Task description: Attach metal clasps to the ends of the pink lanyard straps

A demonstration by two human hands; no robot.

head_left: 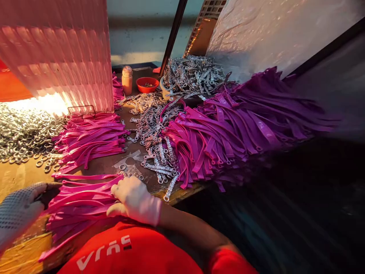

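Note:
A bundle of flat pink straps [82, 203] lies across the near side of the table, in front of my red shirt. My right hand [135, 199], in a pale glove, is closed over the right ends of these straps, its fingers curled with the thumb nearer my body. At the left ends is my left hand [21, 207] in a dotted glove. Its thumb and forefinger are apart, and the fingertips reach the strap ends. Just beyond lies a second stack of pink straps [94, 139]. A few loose metal rings [122, 167] rest near my right hand.
A heap of metal rings [25, 129] lies at left, beside a translucent ribbed panel [57, 57]. To the right spreads a big pile of purple-pink straps [228, 129]. Metal links [151, 125] lie mid-table; more fill a tub [165, 91]. Behind stand a red bowl [147, 89] and bottle [127, 80].

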